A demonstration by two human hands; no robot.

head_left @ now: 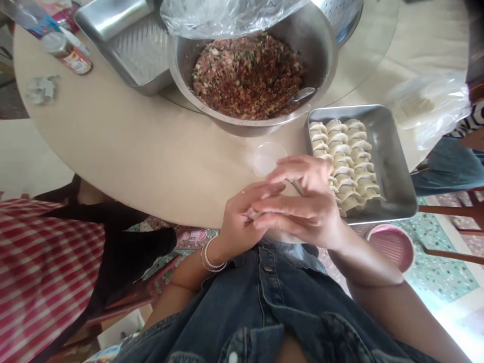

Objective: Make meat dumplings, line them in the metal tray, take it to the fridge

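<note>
My left hand (245,212), with bracelets at its wrist and a ring on one finger, is curled palm inward above the table's front edge. A small pale bit (251,214) shows in its palm; what it is I cannot make out. Reaching across from the right, my right hand (302,199) touches the left with its lower fingers. Its fingers are apart, and a thin metal piece (294,186) shows between them. Just beyond lies a clear round plastic lid or dish (268,157). A metal tray (393,161) beside my right hand holds rows of folded dumplings (344,164).
A large steel bowl (328,65) of minced filling (245,75) with a spoon (302,94) stands ahead, partly under clear plastic (227,17). To its left are a metal pan (145,65) and a jar (73,58). A plastic bag (431,106) lies right. People sit at both sides.
</note>
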